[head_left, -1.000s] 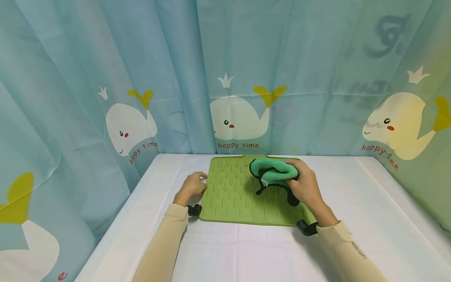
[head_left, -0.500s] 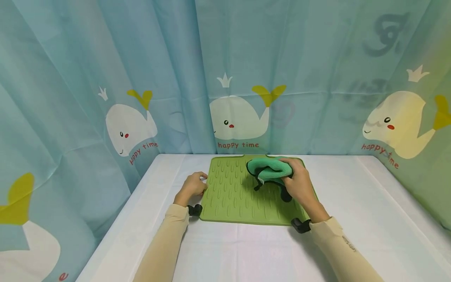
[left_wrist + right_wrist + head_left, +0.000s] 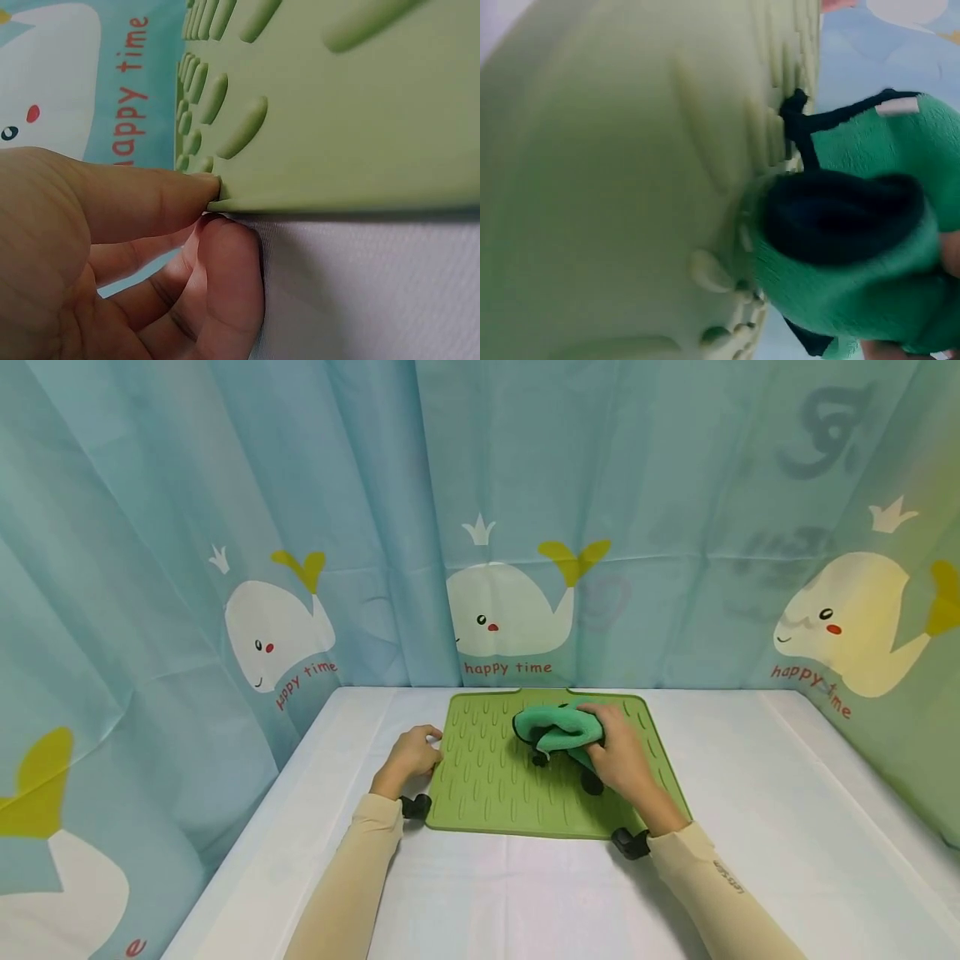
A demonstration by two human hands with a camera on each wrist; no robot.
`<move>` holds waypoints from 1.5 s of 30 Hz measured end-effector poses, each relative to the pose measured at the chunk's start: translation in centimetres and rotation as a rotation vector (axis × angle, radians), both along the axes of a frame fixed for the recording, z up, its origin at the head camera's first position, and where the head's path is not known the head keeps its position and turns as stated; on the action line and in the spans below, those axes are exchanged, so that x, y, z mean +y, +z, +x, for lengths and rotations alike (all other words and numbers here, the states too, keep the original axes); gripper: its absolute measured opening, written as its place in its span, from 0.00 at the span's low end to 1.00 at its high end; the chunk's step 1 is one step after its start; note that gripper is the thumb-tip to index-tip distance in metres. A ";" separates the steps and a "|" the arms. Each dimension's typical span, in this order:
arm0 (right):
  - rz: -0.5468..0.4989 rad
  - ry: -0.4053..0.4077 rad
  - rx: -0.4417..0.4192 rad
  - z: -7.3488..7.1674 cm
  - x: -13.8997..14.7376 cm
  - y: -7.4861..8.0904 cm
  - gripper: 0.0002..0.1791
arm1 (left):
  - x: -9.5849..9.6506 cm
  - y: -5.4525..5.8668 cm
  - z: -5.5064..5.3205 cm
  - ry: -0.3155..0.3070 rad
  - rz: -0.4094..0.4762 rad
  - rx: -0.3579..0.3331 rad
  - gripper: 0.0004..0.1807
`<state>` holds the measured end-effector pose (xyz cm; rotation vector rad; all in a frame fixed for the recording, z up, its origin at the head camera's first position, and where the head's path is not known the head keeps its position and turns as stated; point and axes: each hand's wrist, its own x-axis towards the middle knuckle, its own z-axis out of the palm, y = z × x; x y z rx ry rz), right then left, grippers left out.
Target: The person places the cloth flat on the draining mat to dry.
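Note:
A light green drying mat (image 3: 480, 789) with raised ridges lies on the white table. At its left edge is my left hand (image 3: 408, 753); in the left wrist view the thumb (image 3: 150, 199) presses on the mat's rim while curled fingers sit beneath it. My right hand (image 3: 621, 758) grips a bunched green cleaning cloth (image 3: 558, 729) with black trim over the mat's right half. The right wrist view has the folded cloth (image 3: 840, 292) up against the ridges, its black edging and a white tag showing. Most of the right hand is hidden there.
White tabletop (image 3: 465, 902) surrounds the mat. Behind it and at both sides hangs a blue curtain (image 3: 660, 610) printed with whales. A black wrist-worn piece (image 3: 632, 843) sits by the right cuff and another (image 3: 416, 807) by the left.
My right hand has moved left across the mat with the cloth, which now sits slightly lower and nearer the mat's middle. The left hand and the mat have stayed in place.

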<state>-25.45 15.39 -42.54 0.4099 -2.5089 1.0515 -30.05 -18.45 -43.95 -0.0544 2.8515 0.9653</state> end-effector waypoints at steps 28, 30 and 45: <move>0.166 0.200 -0.327 -0.3 1.0 -0.9 0.50 | 0.2 0.5 0.0 -0.022 -0.036 -0.016 0.25; 0.148 0.204 -0.325 -0.2 1.2 -0.5 0.52 | 0.2 0.6 0.0 -0.030 -0.036 -0.020 0.27; 0.175 0.157 -0.293 0.6 2.7 1.8 0.28 | 2.8 3.7 1.4 -0.237 -0.143 0.206 0.12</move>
